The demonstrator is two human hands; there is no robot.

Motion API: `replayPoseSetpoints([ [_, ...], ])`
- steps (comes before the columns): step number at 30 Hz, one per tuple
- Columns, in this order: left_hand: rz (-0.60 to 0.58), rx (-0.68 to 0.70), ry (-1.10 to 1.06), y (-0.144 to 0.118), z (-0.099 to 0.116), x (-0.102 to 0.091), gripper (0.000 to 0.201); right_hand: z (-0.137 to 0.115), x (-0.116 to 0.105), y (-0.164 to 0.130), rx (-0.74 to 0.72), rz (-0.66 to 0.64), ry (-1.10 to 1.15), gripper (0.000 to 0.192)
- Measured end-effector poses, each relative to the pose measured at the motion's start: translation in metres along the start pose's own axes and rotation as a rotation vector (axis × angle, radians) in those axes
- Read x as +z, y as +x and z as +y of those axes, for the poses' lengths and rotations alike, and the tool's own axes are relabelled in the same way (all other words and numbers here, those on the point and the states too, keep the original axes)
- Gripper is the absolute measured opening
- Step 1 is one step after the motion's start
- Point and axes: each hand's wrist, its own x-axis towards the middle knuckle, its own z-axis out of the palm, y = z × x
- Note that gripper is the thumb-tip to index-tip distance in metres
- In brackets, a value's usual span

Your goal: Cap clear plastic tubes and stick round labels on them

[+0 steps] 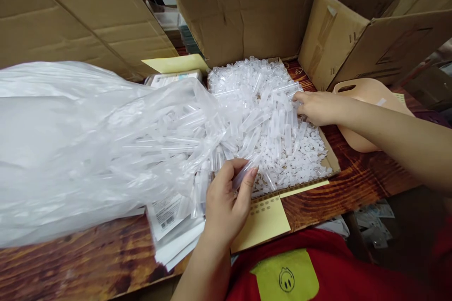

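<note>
My left hand (226, 200) pinches a clear plastic tube (244, 172) between thumb and fingers, just above the near edge of a shallow cardboard tray (332, 162). My right hand (315, 107) reaches over the tray's right side with its fingers closed. Its fingertips are among the pieces there, and what they hold, if anything, is hidden. Heaped across the middle of the tray are clear tubes (278, 127). Small white plastic pieces (307, 156) cover the near right part, and small clear ring-like pieces (243, 73) fill the far part.
A large clear plastic bag (70, 150) of tubes lies at left, its mouth over the tray. Cardboard boxes (335, 37) stand behind. A peach plastic board (370, 94) lies at right. Yellow paper (264, 223) and white printed packets (169, 225) lie along the front.
</note>
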Motion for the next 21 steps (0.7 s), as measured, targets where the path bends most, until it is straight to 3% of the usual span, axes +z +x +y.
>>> replayPoseSetpoints([
  [5,-0.001,0.015,-0.03,-0.001,0.0,-0.001,0.002,-0.004,-0.01,0.001,0.059,-0.066,-0.007,0.019],
  [9,0.009,0.017,-0.037,-0.002,0.001,0.0,0.003,0.0,-0.02,-0.002,0.063,-0.018,0.156,0.02],
  [14,0.004,-0.005,-0.08,-0.003,-0.001,0.001,0.005,-0.003,-0.035,-0.011,-0.058,0.17,0.399,0.013],
  [17,0.021,-0.049,-0.119,-0.003,-0.003,0.002,0.007,-0.016,-0.039,-0.015,-0.154,0.327,0.559,0.025],
  [21,0.067,-0.132,-0.18,-0.003,-0.004,0.005,0.013,-0.049,-0.041,-0.022,-0.093,0.406,0.918,0.023],
])
